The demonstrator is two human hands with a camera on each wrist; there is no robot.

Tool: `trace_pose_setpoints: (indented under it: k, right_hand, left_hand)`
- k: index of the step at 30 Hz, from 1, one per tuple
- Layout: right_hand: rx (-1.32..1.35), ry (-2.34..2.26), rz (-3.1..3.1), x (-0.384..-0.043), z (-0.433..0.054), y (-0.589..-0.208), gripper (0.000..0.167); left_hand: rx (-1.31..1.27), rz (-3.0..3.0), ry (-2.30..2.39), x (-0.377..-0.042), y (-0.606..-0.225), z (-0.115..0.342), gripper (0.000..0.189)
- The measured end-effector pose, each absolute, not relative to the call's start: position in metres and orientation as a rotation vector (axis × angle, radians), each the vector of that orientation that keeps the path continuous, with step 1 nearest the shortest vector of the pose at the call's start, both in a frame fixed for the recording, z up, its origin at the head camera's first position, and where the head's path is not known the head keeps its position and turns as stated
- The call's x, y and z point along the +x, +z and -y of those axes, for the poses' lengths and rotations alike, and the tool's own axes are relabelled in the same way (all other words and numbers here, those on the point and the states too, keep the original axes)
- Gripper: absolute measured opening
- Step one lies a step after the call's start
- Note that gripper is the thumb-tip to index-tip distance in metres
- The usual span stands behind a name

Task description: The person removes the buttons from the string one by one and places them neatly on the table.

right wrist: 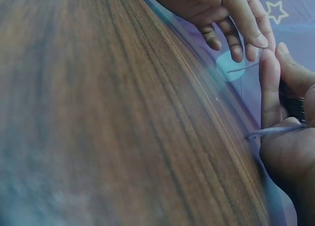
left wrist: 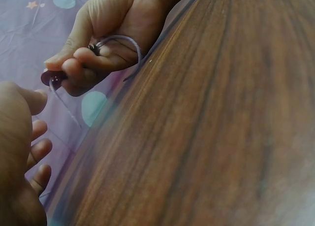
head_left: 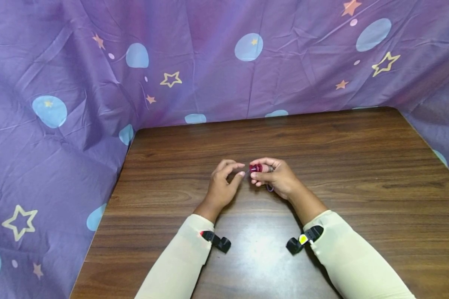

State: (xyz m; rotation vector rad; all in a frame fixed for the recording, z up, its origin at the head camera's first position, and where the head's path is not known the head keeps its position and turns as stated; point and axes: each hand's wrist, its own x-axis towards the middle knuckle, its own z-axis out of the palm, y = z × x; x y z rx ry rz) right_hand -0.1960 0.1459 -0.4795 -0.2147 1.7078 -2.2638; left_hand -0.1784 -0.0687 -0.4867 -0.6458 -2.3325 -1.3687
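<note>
My right hand (head_left: 275, 174) pinches a small dark red round piece (left wrist: 52, 78), like a button or bead, between thumb and fingers. A thin pale purple string (left wrist: 65, 105) comes out of its face and hangs free at that end. More of the string loops out behind the curled fingers, by a dark ribbed piece (right wrist: 293, 105) partly hidden in the palm. My left hand (head_left: 224, 182) is just left of the red piece, thumb and fingers apart and holding nothing. Its fingertips are close to the string's free end.
Both hands are above a brown wood-grain table (head_left: 172, 249). A purple cloth (head_left: 209, 74) with stars and blue spots hangs along the back and both sides. Each sleeved wrist carries a black camera, the left camera (head_left: 218, 242) and the right camera (head_left: 299, 243).
</note>
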Motion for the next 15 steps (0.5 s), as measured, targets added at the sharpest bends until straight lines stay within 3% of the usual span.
trace_pose_setpoints:
  k: [15]
  right_hand:
    - [-0.180, -2.220, -1.733, -0.1956, -0.1458, -0.4782, 0.030]
  left_hand:
    - [-0.658, 2.331, -1.407, -0.1781, -0.4866, 0.0695, 0.025]
